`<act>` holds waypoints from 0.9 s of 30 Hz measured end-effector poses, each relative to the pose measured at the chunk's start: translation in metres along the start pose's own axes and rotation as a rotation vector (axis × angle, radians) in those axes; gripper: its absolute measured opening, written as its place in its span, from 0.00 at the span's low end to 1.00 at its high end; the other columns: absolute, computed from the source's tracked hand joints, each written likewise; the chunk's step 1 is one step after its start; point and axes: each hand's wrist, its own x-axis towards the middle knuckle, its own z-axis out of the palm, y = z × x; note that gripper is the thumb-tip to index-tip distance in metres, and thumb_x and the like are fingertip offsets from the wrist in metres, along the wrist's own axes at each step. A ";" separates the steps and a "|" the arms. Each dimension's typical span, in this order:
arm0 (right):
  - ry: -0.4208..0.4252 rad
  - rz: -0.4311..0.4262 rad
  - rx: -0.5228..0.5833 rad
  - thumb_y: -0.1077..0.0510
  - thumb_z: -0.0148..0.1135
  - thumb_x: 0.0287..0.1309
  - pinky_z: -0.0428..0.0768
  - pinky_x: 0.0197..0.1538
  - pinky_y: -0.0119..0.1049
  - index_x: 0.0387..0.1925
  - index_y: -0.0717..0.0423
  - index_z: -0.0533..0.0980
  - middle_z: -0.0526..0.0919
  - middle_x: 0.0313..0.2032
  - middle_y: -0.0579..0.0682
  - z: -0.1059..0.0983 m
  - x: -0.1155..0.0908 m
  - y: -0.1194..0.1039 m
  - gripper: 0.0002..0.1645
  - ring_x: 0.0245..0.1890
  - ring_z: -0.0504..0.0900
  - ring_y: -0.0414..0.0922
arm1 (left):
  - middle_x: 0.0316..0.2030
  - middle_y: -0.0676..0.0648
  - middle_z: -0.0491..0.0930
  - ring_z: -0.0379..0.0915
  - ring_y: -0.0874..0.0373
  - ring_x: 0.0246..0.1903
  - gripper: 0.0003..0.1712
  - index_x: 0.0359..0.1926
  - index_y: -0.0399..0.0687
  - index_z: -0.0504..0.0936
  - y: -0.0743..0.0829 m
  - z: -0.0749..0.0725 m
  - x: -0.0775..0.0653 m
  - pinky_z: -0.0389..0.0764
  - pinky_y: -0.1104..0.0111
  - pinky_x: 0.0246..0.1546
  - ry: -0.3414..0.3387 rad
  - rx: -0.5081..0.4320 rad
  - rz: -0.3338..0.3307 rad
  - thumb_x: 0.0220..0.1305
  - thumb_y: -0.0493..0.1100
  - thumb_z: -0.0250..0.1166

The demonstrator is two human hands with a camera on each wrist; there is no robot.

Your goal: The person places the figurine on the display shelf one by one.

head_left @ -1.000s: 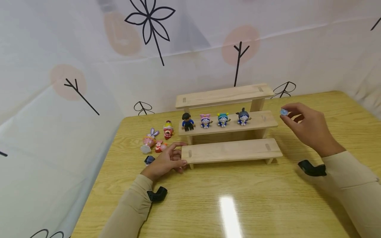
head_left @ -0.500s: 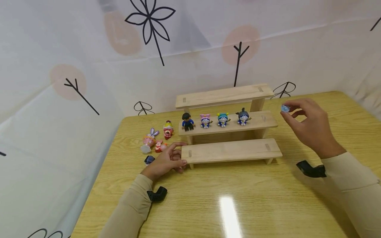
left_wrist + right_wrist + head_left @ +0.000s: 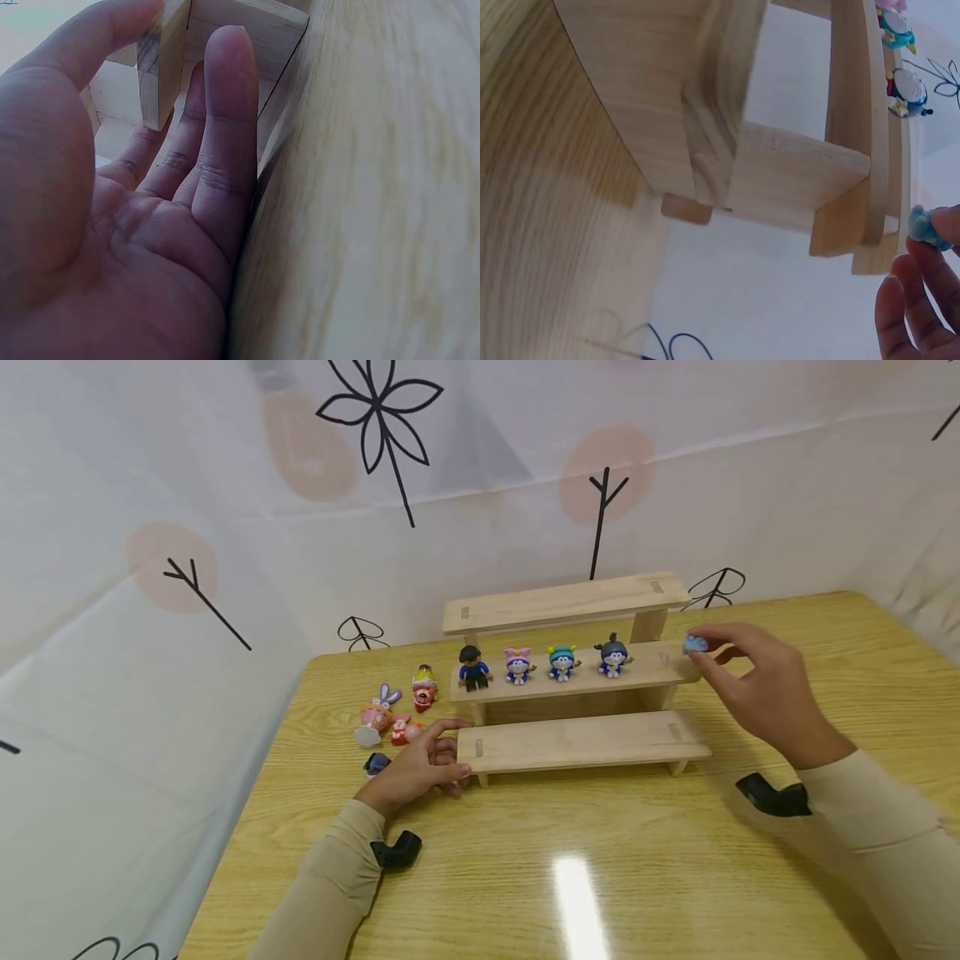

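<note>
My right hand [image 3: 765,689] pinches a small light-blue figurine [image 3: 695,644] between thumb and forefinger. It hovers by the right end of the middle step [image 3: 645,672] of a three-tier wooden stand; whether they touch I cannot tell. In the right wrist view, the blue figurine [image 3: 924,226] is partly covered by the thumb. On that step stand a black-haired toy person [image 3: 473,668] and figurines with pink [image 3: 518,667], teal [image 3: 562,663] and dark grey [image 3: 612,658] headgear. My left hand [image 3: 418,766] holds the left end of the bottom step [image 3: 577,742], thumb on its edge, fingers partly underneath.
Left of the stand lie a bunny-eared figurine [image 3: 375,717], a yellow-topped one [image 3: 423,687], a red-and-pink one [image 3: 403,729] and a dark blue one [image 3: 377,763] near my left hand. The top step [image 3: 562,603] rises behind, before a printed cloth [image 3: 487,527].
My right hand has moved left with the blue figurine, from beyond the stand to the middle step's right end. The left hand has stayed in place.
</note>
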 end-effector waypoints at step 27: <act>-0.115 0.136 0.007 0.68 0.69 0.58 0.68 0.44 0.12 0.50 0.61 0.80 0.86 0.40 0.58 0.023 -0.002 0.000 0.17 0.38 0.70 0.16 | 0.41 0.44 0.75 0.82 0.54 0.38 0.39 0.73 0.56 0.59 -0.001 0.000 0.000 0.88 0.57 0.37 0.003 -0.004 -0.004 0.66 0.40 0.68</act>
